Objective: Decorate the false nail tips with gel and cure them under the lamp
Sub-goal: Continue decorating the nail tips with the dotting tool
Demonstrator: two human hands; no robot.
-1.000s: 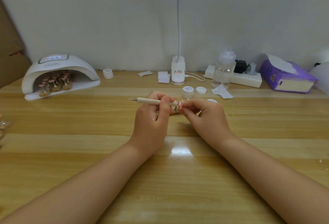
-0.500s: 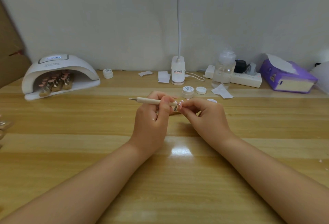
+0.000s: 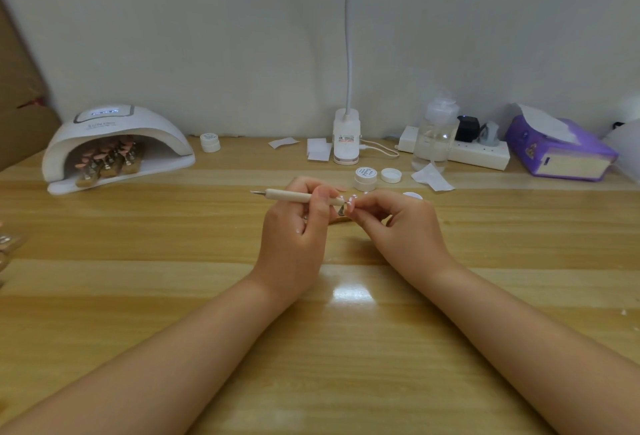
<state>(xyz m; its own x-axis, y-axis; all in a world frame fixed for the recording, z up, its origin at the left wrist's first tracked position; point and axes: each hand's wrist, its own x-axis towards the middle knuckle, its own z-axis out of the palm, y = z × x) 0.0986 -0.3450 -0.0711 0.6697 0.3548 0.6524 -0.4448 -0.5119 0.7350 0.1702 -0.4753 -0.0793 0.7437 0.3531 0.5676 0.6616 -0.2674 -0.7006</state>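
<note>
- Left hand (image 3: 294, 227) at frame centre, fingers curled round a wooden tool (image 3: 298, 196); the tool lies roughly level, its metal point toward 9 o'clock.
- Right hand (image 3: 401, 227) just at 3 o'clock of the left, thumb and fingertips pinched together on a small nail tip (image 3: 350, 205) on a metal holder; the detail is too small to read.
- The tool's right end meets the nail tip between the two hands, above the table (image 3: 346, 365).
- Both forearms come in from 6 o'clock; whether the wrists touch the table cannot be told.
- Cure lamp (image 3: 114, 147) at 10 o'clock, display lit, opening facing the person.
- Inside the lamp: rows of pink tips on stands (image 3: 110, 159).
- Gel pot (image 3: 365, 178) at 12 o'clock of the hands, near them; its loose lid (image 3: 391, 175) just beside it at 3 o'clock.
- A second pot (image 3: 210, 142) at 11 o'clock, close to the lamp.
- Clip lamp base (image 3: 346, 137) against the wall at 12 o'clock, its neck running up out of frame.
- Clear bottle (image 3: 436, 133) at 1 o'clock, in front of a power strip (image 3: 481, 154).
- Purple tissue box (image 3: 561, 150) at 2 o'clock.
- Paper wipe (image 3: 431, 178) between the bottle and the hands.
</note>
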